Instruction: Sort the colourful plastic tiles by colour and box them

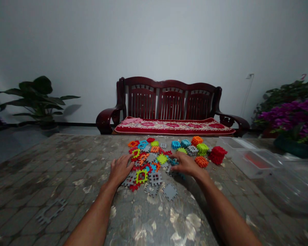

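A loose pile of flat interlocking building tiles in grey, red, orange, blue and lime green lies on the table. At its left edge my left hand rests palm down, fingers stretched out by a lime-green frame tile. My right hand reaches over the pile's right side, with thumb and forefinger apart beside a lime-green tile; blue and grey pieces lie partly hidden beneath it. Nearer to me are an open lime-green square tile, a grey lattice tile and a solid grey tile.
Several tile stacks stand right of the pile, including a red stack and an orange one. Clear plastic boxes are farther right. A grey frame tile lies apart at left. Behind the table is a wooden bench.
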`<action>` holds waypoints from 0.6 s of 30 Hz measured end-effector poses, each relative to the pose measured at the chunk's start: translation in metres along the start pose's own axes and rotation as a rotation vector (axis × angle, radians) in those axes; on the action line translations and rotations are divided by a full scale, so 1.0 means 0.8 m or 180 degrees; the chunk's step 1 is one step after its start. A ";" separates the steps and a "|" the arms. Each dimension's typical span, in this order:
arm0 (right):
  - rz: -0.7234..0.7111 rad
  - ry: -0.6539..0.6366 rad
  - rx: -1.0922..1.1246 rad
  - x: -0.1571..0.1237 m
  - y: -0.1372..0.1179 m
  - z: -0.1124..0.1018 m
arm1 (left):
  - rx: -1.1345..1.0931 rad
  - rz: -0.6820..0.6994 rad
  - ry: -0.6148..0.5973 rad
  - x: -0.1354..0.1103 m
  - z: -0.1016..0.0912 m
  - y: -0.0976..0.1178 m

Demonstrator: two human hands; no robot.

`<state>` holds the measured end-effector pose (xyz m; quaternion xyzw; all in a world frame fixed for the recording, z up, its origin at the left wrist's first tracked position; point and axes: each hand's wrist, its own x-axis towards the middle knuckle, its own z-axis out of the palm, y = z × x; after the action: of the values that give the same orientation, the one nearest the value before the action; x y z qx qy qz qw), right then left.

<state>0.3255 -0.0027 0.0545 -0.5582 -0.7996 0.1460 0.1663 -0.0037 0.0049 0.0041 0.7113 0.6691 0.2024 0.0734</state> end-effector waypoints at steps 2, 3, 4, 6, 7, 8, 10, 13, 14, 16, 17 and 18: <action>-0.0019 -0.0144 -0.0340 -0.005 -0.007 -0.002 | -0.0020 0.0006 0.0004 0.000 -0.001 0.000; 0.0009 -0.0196 -0.0429 -0.007 -0.009 -0.001 | -0.0025 0.0006 -0.0001 -0.001 -0.001 0.001; 0.0051 -0.0225 -0.0461 -0.008 -0.011 0.000 | -0.0026 0.0007 -0.0006 -0.001 -0.001 0.001; 0.0149 -0.0218 -0.0416 -0.008 -0.014 0.004 | -0.0025 -0.0003 -0.0018 -0.001 -0.002 0.001; 0.0188 -0.0199 -0.0378 -0.008 -0.014 0.006 | -0.0024 -0.0010 -0.0028 -0.001 -0.002 0.002; 0.0209 -0.0183 -0.0344 -0.007 -0.014 0.008 | -0.0023 -0.0013 -0.0037 -0.001 -0.002 0.002; 0.0218 -0.0168 -0.0279 -0.004 -0.014 0.010 | -0.0021 -0.0014 -0.0034 -0.001 -0.003 0.002; 0.0170 -0.0124 -0.0100 -0.002 -0.012 0.010 | -0.0020 -0.0007 0.0006 -0.001 -0.002 0.003; 0.0134 -0.0104 -0.0045 -0.002 -0.011 0.010 | -0.0024 -0.0003 0.0016 -0.001 -0.002 0.003; 0.0078 -0.0087 -0.0037 -0.003 -0.011 0.009 | -0.0026 0.0013 0.0028 -0.001 -0.002 0.002; 0.0073 -0.0105 -0.0089 -0.004 -0.010 0.009 | -0.0025 0.0021 0.0039 -0.001 -0.002 0.002; 0.0086 -0.0134 -0.0159 -0.005 -0.010 0.010 | -0.0022 0.0022 0.0047 -0.001 -0.002 0.002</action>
<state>0.3166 -0.0097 0.0506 -0.5698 -0.7987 0.1399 0.1335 -0.0030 0.0036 0.0060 0.7119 0.6664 0.2102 0.0702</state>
